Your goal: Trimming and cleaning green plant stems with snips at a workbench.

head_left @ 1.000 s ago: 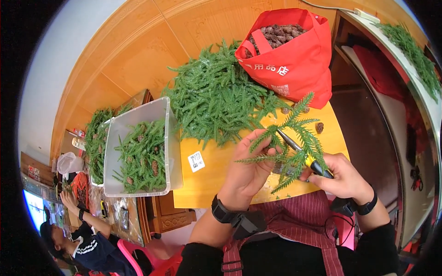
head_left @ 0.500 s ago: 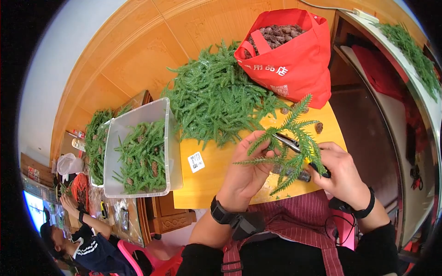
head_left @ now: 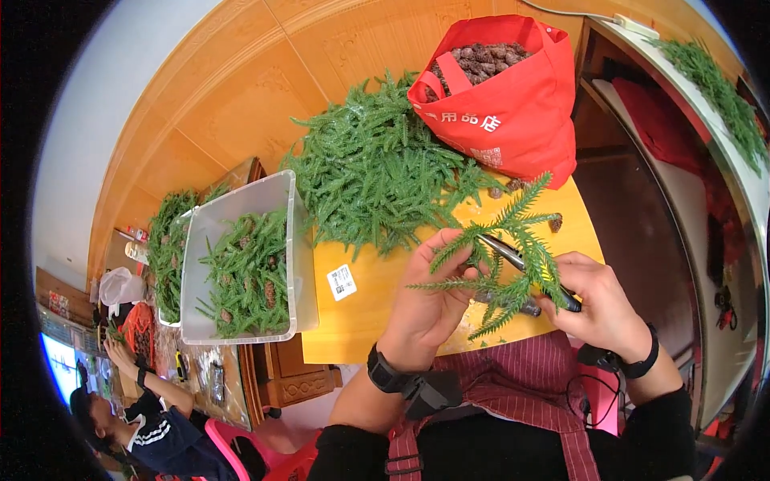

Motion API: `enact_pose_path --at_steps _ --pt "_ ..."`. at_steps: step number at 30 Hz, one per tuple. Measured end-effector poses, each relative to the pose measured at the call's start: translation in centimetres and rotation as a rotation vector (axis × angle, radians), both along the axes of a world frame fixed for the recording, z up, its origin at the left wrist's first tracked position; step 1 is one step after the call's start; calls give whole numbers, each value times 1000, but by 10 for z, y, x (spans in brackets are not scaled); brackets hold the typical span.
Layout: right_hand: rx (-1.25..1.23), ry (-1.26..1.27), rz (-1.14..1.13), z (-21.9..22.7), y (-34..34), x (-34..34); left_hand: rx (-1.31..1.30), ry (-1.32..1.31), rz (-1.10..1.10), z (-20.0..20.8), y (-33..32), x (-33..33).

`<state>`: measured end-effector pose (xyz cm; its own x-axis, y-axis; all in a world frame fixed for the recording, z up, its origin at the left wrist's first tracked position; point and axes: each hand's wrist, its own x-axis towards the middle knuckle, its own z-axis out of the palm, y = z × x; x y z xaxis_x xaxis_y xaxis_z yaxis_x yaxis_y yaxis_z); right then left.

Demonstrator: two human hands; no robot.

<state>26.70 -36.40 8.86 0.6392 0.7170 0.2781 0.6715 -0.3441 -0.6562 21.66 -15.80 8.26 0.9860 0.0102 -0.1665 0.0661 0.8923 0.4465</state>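
The yellow on the pliers-like tool (head_left: 507, 252), visible half a second ago, no longer shows, while the green sprig (head_left: 517, 287) has hardly moved; I'd guess the right hand (head_left: 597, 301) has resettled for work at the stem. The left hand (head_left: 433, 297) pinches the sprig, which spreads between both grips; the right grip is closed round the tool's dark handle. Whether the tip bites, I can't tell. Beyond the grips, on the yellow table (head_left: 377, 313), sit a heap of greenery (head_left: 373, 168) and a red bag (head_left: 521, 100) of cones (head_left: 485, 60). Left of them stands a clear bin (head_left: 303, 280); farther left, a co-worker (head_left: 172, 433) sits near the panelled wall (head_left: 241, 112).
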Motion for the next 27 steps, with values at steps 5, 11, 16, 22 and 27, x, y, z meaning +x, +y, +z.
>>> enact_pose_path --at_steps 5,11,16,22,27 --pt "-1 -8 18 1 0 2 -88 -30 -10 -9 5 -1" --pt "13 36 42 0 -1 4 30 -4 -18 -2 2 0" --pt "-5 139 79 0 -3 5 90 58 -8 5 -1 1" --pt "-13 35 42 -1 -2 3 85 27 13 1 -1 -2" --pt "-31 -23 1 -1 -2 1 98 -2 12 0 -1 -1"
